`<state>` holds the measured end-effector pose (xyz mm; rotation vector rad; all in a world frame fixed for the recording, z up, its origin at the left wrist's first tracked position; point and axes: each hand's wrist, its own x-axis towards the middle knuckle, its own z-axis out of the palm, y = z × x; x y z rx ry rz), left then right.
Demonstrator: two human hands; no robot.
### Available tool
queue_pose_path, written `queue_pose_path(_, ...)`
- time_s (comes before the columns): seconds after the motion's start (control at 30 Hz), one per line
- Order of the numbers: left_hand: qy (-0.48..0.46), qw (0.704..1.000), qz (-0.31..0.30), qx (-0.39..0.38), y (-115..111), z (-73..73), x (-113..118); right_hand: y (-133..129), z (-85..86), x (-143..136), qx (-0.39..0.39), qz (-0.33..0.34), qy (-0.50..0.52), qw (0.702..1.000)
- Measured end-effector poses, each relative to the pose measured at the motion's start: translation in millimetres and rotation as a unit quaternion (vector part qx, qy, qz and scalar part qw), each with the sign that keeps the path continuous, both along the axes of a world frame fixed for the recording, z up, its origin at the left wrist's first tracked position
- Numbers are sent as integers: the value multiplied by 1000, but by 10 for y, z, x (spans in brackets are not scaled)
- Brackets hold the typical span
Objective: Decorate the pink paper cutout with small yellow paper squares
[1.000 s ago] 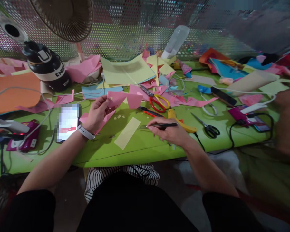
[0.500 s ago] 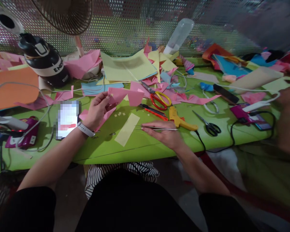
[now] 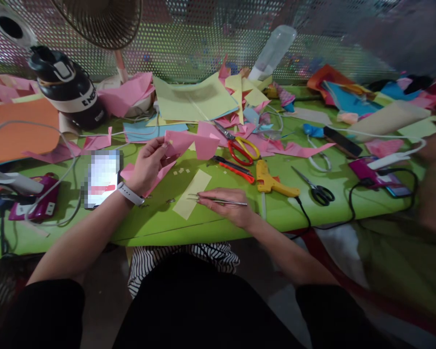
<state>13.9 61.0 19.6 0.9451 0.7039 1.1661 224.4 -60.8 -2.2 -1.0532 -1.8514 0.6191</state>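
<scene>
My left hand (image 3: 147, 165) pinches a folded piece of pink paper (image 3: 181, 143) at its left end, lifted over the table. In my right hand (image 3: 230, 206) is a pair of metal tweezers (image 3: 221, 200), tips pointing left and slightly apart. Those tips hover over, or touch, a pale yellow paper strip (image 3: 193, 193); which one I cannot tell. Several tiny yellow paper squares (image 3: 181, 171) lie between the pink paper and the strip. Small dark bits (image 3: 170, 200) rest left of the strip.
Right of the strip lie an orange utility knife (image 3: 236, 168), red-and-yellow scissors (image 3: 241, 149), a yellow glue gun (image 3: 272, 182) and black scissors (image 3: 318, 191). A phone (image 3: 102, 179) sits by my left wrist. Behind stand a black bottle (image 3: 70, 92) and heaped coloured paper (image 3: 192, 99).
My right hand with the tweezers has moved left, bringing the tips over the yellow strip and uncovering the glue gun's front. My left hand keeps its hold on the pink paper.
</scene>
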Motion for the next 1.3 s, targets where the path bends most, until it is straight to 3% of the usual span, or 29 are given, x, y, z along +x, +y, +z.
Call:
queue_pose_path(0.27,16,1000,-4,1,-11,-4,1,27,78,-18,-122,-23,35,992)
queue_pose_path(0.47,18,1000,-6,0,-19,11,2,35,71,-48,-144,-34,66,987)
queue_pose_path(0.67,17,1000,-15,-7,-49,34,9,68,112,-65,-202,-86,171,960)
queue_pose_path(0.93,22,998,-55,-6,-81,16,39,514,373,-41,-127,-139,237,953)
queue_pose_path(1.07,27,997,-75,-1,-89,-15,30,726,450,-143,-103,-133,252,953)
queue_pose_path(1.3,32,996,-80,-9,-137,-18,47,810,462,-289,-83,-162,241,953)
